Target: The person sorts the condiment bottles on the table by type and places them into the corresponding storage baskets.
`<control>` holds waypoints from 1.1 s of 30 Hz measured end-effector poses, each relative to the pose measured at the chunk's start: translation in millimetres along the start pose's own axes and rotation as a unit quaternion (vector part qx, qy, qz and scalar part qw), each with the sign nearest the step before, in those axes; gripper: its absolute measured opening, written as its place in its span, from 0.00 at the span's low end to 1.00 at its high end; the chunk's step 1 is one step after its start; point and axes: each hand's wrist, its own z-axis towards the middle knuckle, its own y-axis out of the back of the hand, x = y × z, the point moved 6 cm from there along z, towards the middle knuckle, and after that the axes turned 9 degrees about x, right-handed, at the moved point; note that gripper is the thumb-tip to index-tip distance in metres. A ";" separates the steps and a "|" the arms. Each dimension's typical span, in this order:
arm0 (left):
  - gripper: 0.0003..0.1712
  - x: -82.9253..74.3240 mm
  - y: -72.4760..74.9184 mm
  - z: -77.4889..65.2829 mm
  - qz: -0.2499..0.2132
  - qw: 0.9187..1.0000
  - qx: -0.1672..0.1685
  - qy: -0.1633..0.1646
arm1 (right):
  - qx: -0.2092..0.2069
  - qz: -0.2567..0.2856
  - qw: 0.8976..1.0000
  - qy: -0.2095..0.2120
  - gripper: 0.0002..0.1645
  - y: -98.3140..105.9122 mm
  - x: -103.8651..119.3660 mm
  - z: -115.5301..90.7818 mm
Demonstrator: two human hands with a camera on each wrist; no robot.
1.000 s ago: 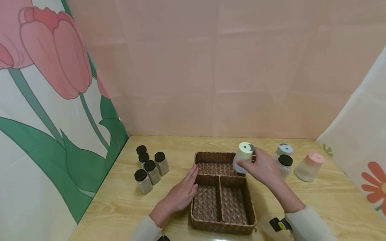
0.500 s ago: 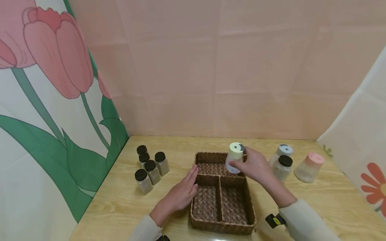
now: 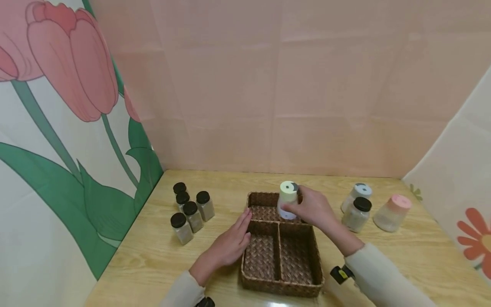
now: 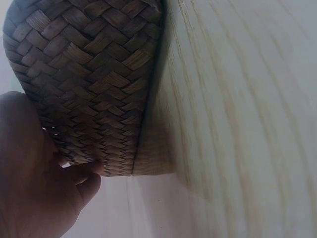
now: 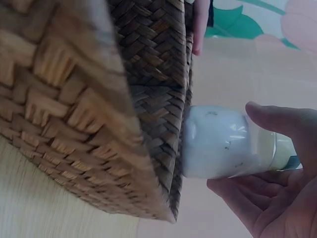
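Note:
My right hand (image 3: 312, 207) grips a clear jar with a pale yellow lid (image 3: 287, 197), held upright at the far compartment of a brown woven basket (image 3: 284, 288). In the right wrist view, thumb and fingers lie on opposite sides of the jar (image 5: 218, 142), and its base is close to the basket's rim; I cannot tell whether it touches. My left hand (image 3: 229, 244) rests with its fingers fairly straight against the basket's left side. The left wrist view has the hand (image 4: 44, 183) touching the woven wall (image 4: 94, 84).
Left of the basket stand several small black-capped jars (image 3: 193, 216). To its right are a blue-lidded jar (image 3: 356, 196), a black-lidded jar (image 3: 356, 215) and a pink-lidded jar (image 3: 392, 213). A wood-grain table (image 3: 138, 273) lies under everything; printed cloth (image 3: 230, 106) hangs behind.
My right hand has carried the yellow-lidded jar leftward, from the right end of the far compartment to about its middle. My left hand stays on the basket.

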 end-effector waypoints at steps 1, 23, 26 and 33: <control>0.32 -0.1 0.5 -0.1 0.000 1.000 -0.001 -0.002 | -0.001 -0.001 1.000 0.004 0.36 -0.5 2.6 1.1; 0.33 -2.6 3.1 0.2 -0.002 1.000 0.001 0.006 | 0.048 -0.006 0.999 0.022 0.35 -30.9 30.1 34.5; 0.33 -2.0 2.7 -0.9 -0.007 1.000 0.001 0.006 | 0.062 -0.002 0.998 0.016 0.35 -38.8 29.9 39.1; 0.33 -2.5 2.5 -1.3 -0.004 1.000 -0.002 0.001 | 0.095 0.014 0.995 0.003 0.36 -51.7 29.9 46.5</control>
